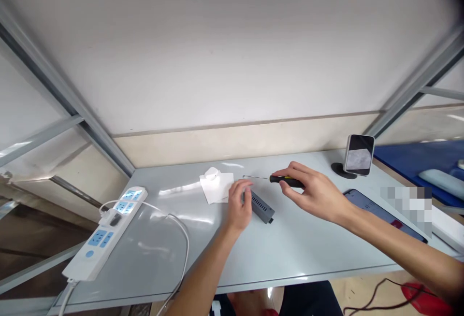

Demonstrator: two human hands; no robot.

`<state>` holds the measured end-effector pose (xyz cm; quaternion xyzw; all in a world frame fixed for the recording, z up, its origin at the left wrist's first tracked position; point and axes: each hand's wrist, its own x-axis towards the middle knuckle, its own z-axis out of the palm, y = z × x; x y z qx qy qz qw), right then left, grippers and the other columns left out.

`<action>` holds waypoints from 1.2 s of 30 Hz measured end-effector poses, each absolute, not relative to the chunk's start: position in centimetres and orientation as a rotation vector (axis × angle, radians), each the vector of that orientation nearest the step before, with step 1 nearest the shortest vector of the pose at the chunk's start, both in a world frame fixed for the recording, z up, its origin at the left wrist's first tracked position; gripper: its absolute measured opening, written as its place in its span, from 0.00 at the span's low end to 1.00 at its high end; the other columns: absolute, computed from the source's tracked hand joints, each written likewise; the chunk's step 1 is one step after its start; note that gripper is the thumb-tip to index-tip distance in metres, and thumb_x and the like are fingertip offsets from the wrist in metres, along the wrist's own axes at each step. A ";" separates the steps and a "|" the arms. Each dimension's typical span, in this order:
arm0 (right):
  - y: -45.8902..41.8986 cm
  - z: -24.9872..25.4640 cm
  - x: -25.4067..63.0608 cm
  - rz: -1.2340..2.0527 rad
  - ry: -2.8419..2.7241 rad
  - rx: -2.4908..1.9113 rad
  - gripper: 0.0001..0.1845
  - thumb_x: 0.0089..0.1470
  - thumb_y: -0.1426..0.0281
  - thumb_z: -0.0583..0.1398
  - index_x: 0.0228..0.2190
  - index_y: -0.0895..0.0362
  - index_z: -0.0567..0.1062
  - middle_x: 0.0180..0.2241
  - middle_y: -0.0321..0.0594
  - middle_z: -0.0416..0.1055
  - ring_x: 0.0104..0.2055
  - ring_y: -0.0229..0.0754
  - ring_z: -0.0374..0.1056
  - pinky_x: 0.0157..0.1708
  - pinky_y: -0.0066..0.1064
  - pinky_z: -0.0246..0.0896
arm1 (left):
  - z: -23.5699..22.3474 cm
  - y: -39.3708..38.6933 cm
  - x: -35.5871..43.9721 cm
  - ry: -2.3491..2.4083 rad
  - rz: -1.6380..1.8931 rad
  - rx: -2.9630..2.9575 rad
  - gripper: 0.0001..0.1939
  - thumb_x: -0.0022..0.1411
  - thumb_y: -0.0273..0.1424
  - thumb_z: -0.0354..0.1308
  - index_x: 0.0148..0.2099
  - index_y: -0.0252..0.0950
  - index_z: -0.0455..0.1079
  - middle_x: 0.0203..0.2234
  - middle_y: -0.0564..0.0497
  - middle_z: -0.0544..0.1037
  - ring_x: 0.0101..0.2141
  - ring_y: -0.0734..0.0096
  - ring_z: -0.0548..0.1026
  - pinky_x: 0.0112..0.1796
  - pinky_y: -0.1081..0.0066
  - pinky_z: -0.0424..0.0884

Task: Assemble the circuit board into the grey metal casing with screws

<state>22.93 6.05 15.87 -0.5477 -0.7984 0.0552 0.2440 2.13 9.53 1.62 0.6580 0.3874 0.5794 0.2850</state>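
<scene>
A screwdriver (288, 181) with a black and yellow handle lies in my right hand (311, 190), gripped by the thumb and fingers. Its thin shaft points left, and the tip is just above the fingertips of my left hand (239, 205). Those left fingers are curled together with the thumb at the far end of a dark grey slotted case (263, 207). Whatever is between them is hidden or too small to name. The case rests at a slant on the table, a small black piece at its near end.
A white paper (221, 188) with a small white object (212, 173) lies left of my hands. Farther left are a power strip (108, 234) and a white cable (184, 229). To the right stand a small screen on a round base (358, 155) and a tablet-like device (386, 214).
</scene>
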 end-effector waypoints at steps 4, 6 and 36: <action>5.4 16.0 24.3 0.089 -2.197 -1.568 0.13 0.65 0.63 0.59 0.47 0.46 0.82 0.41 0.35 0.78 0.28 0.37 0.72 0.30 0.33 0.68 | 1.4 10.2 1.7 1.078 1.617 1.636 0.11 0.76 0.39 0.55 0.49 0.40 0.76 0.45 0.44 0.80 0.50 0.57 0.77 0.55 0.55 0.72; 5.2 15.7 24.4 0.076 -2.217 -1.571 0.14 0.66 0.63 0.59 0.48 0.46 0.82 0.40 0.35 0.77 0.27 0.37 0.72 0.30 0.33 0.68 | 1.4 10.0 1.6 1.058 1.600 1.678 0.10 0.74 0.38 0.58 0.49 0.41 0.76 0.46 0.44 0.80 0.51 0.57 0.77 0.56 0.56 0.72; 4.7 15.4 24.2 0.078 -2.269 -1.521 0.13 0.66 0.64 0.58 0.47 0.47 0.82 0.39 0.37 0.77 0.27 0.37 0.74 0.27 0.32 0.67 | 1.8 10.1 1.3 1.069 1.661 1.763 0.06 0.72 0.35 0.62 0.43 0.41 0.79 0.41 0.47 0.80 0.46 0.60 0.77 0.51 0.58 0.73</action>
